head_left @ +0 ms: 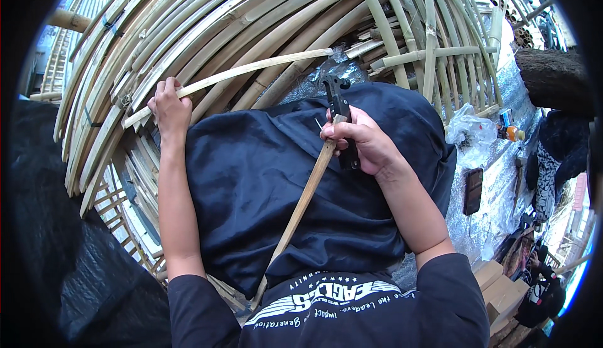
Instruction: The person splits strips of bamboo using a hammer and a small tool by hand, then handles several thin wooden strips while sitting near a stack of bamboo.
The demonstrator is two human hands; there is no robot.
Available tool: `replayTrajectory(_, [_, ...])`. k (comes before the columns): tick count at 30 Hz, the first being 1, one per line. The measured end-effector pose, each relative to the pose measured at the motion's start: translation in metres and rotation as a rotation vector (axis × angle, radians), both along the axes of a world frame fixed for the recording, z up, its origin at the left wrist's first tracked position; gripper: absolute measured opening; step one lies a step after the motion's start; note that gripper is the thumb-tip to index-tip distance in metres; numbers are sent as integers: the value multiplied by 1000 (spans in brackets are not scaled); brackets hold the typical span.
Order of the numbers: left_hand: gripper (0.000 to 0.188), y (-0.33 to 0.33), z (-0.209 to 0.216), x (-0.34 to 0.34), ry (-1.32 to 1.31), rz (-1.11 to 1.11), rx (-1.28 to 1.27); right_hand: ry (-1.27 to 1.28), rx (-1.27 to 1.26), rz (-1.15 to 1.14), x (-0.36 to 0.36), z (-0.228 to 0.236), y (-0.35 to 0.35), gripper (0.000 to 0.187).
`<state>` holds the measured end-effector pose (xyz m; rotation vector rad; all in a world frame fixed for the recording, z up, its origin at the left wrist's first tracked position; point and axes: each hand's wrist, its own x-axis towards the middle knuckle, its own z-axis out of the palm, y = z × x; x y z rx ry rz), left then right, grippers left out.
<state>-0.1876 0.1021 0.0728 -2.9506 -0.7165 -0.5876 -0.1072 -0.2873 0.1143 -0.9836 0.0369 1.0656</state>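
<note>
My left hand (171, 108) is closed around a pale bamboo strip (251, 70) near its left end. The strip slants up to the right over a stack of cut bamboo. In my right hand (365, 139) are a black hand tool (338, 100), whose exact kind I cannot make out, and the upper end of a long wooden stick (295, 216). A thin metal pin or nail (318, 124) sticks out beside the right fingertips. The stick runs down across the dark cloth (251, 178) on my lap towards my shirt.
Split bamboo poles (207, 34) lie bundled in a curve ahead and left. A bamboo lattice (433, 53) stands far right. On silvery sheeting to the right lie a phone (473, 191), a clear plastic bag (471, 127) and a bottle (515, 134). Cardboard boxes (502, 294) sit lower right, near another person (540, 285).
</note>
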Motion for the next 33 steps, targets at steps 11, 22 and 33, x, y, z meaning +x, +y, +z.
replayTrajectory(11, [25, 2, -2, -1, 79, 8, -70, 29, -23, -6, 1, 3, 2, 30])
replayTrajectory(22, [27, 6, -6, -2, 115, 20, -110, 30, -32, -11, 1, 4, 3, 28])
replayTrajectory(33, [28, 10, -9, -3, 181, 48, -188, 33, -16, -5, 1, 4, 3, 30])
